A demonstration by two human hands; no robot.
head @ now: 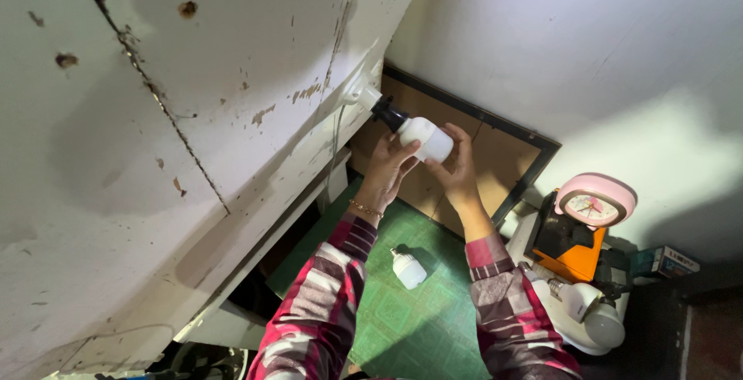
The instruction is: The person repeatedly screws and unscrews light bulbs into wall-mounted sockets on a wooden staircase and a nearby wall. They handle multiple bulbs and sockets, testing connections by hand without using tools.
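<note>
Up at wall socket [364, 94]: both hands' fingers [402, 155] wrapped round white bulb [426, 138]; small printed box [665, 260] far right.

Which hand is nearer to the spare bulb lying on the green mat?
Left, narrowly. Both hands are raised on the bulb in the socket; the left hand hangs almost straight above the spare bulb, the right hand farther off to the side.

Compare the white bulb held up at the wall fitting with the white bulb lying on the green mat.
The white bulb at the black wall socket is gripped by the left hand and right hand; the white bulb on the green patterned mat lies untouched. The held one sits raised, angled toward the socket; the other rests flat. Both are white, similarly shaped.
</note>
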